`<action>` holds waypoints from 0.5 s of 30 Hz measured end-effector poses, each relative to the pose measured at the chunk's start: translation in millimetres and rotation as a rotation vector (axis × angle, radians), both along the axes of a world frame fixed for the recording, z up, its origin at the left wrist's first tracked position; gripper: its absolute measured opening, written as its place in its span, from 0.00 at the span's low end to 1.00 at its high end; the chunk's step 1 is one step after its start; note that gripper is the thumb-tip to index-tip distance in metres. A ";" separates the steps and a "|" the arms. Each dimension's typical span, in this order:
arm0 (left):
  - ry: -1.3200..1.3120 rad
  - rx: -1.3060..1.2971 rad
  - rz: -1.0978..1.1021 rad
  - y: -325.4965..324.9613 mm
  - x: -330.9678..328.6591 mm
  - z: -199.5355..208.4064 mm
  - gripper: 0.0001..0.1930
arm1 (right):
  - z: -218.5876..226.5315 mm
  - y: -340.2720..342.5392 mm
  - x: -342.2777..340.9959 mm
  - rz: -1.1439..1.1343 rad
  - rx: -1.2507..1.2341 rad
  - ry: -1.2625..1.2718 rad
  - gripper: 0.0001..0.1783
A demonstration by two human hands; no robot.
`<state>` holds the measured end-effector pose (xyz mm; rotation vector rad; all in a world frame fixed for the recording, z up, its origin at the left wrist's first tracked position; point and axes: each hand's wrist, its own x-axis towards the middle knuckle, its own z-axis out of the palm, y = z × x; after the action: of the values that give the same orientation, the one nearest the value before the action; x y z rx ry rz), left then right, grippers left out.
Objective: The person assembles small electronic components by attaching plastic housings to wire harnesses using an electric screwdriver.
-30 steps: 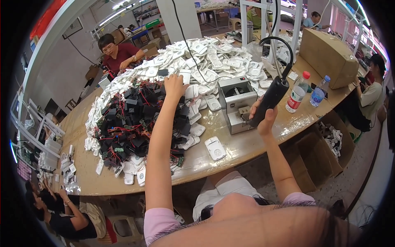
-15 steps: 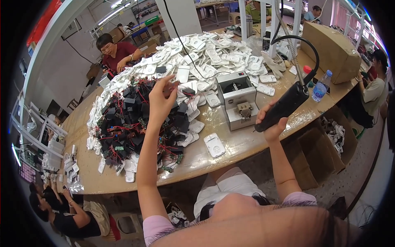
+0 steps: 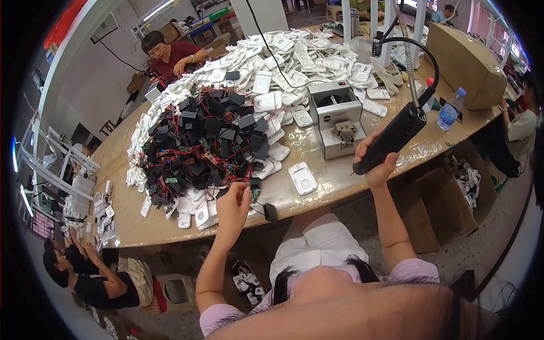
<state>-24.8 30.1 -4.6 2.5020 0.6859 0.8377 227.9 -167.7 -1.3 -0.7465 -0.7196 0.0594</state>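
My right hand is wrapped round a black electric screwdriver, which hangs from a coiled metal hose and tilts bit-down to the left. My left hand pinches red and dark wires at the near edge of a heap of black boxes with wires and circuit boards. By its fingertips is a small green circuit board, and a black box dangles on a wire beside the table edge. Between my hands, a white plastic shell lies alone on the table, its moulded inside facing up.
A silver screw feeder stands behind the shell. White shells pile up across the back. At right are a water bottle and a cardboard box. Co-workers sit at far left, lower left and right.
My left hand has come down from above the heap to its near edge and closed on wires. The black box now dangles beside it. The screwdriver stays in my right hand.
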 end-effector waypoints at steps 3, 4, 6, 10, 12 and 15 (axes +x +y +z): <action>-0.012 -0.375 0.039 -10.9 0.8 7.6 0.09 | -3.6 -2.0 1.0 0.001 -0.010 -0.002 0.41; 0.014 -0.375 0.051 -13.3 2.6 10.6 0.10 | -5.3 -2.3 1.9 0.004 -0.007 0.001 0.41; 0.054 -0.419 0.020 -5.6 7.5 -1.6 0.11 | -5.8 1.0 2.1 0.010 0.000 -0.002 0.41; 0.008 -0.835 -0.283 1.2 30.4 -14.9 0.13 | -4.7 11.7 0.0 0.046 0.017 0.013 0.41; 0.155 -0.466 -0.429 -0.7 42.6 -11.1 0.14 | -3.7 20.1 -1.6 0.056 0.024 0.022 0.41; 0.254 0.051 -0.409 5.6 55.1 -17.1 0.15 | -2.7 29.7 -3.2 0.108 -0.017 0.024 0.41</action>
<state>30.3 35.7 -21.7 2.6862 0.2102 0.3998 224.6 -137.9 -4.0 -0.7222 -0.7366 0.1727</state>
